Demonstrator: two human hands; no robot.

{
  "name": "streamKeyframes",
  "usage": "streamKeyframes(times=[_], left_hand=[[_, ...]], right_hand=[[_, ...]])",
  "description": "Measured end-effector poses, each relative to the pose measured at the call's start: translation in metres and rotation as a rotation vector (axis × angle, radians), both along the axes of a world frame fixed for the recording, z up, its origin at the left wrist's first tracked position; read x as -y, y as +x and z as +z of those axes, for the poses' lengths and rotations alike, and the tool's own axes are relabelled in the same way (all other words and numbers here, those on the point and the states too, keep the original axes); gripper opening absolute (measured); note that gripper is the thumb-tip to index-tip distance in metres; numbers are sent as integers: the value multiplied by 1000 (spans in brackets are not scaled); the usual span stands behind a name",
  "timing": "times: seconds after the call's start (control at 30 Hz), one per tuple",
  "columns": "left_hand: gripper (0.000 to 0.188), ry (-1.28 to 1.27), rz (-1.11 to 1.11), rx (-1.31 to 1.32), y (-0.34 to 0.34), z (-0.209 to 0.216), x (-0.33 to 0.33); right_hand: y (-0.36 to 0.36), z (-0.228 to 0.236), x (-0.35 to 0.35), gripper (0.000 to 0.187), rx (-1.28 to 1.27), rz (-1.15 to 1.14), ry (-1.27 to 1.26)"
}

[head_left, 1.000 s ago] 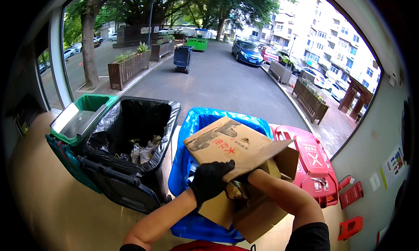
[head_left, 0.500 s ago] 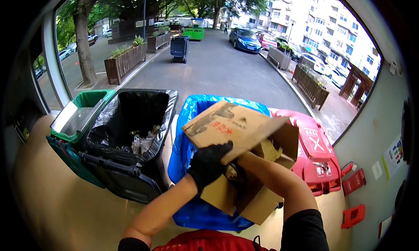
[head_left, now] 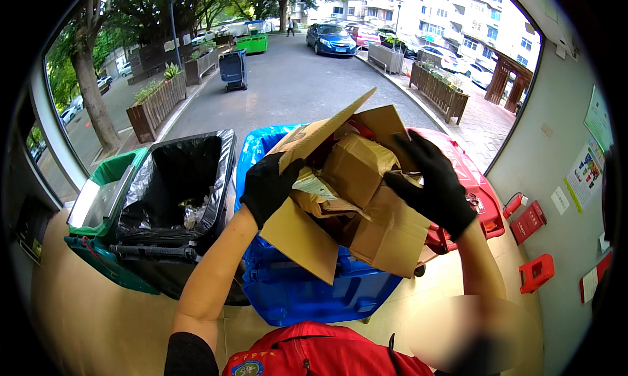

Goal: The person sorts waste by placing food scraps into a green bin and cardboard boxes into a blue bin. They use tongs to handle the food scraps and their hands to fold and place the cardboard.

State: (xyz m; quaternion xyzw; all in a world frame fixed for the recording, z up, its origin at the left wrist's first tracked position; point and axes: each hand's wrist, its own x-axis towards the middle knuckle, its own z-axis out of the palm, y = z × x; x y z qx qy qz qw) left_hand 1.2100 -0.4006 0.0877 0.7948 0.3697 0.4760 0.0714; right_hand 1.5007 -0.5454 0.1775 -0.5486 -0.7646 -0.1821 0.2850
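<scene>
A large open cardboard box (head_left: 302, 248) rests tilted over the blue-lined bin (head_left: 320, 294), flaps spread outward. Inside it lie a smaller brown carton (head_left: 355, 169) and crumpled brown packaging (head_left: 320, 194). My left hand (head_left: 268, 187), in a black glove, grips the box's left side by a flap, thumb toward the inside. On the other side my right hand (head_left: 437, 186), also black-gloved, has its fingers spread beside the right flap. Nothing shows in its grasp. The bottom of the box and most of the bin's opening are hidden.
To the left stand a black-lined bin (head_left: 157, 193) with some waste in it and a green bin (head_left: 98, 209). A red lidded bin (head_left: 481, 212) is on the right, near a red stool (head_left: 536, 273) by the wall. Outside, a dark wheeled bin (head_left: 233, 70) stands on the road.
My right hand has come out of the box and opened beside it. The raised flap has swung left and up, showing the contents. My left hand has shifted left along the box.
</scene>
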Motion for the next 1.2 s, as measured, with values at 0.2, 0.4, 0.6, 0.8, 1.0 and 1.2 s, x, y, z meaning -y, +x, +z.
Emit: streamKeyframes(times=[0.2, 0.4, 0.6, 0.8, 1.0, 1.2], left_hand=[[38, -252, -37, 20, -3, 27, 18], [44, -224, 29, 83, 7, 22, 17], [47, -224, -44, 141, -10, 35, 23], [30, 227, -36, -13, -23, 72, 53], [30, 263, -371, 211, 37, 130, 151], [24, 930, -592, 579, 174, 126, 194]], right_hand=[[59, -38, 78, 97, -1017, -95, -565], [15, -75, 24, 103, -1121, 356, -337], [-16, -100, -48, 97, -1172, 486, -168], [0, -110, -1, 58, -1022, 246, -227], [48, -87, 93, 46, -623, -94, 518], [108, -68, 238, 55, -433, -515, 886]])
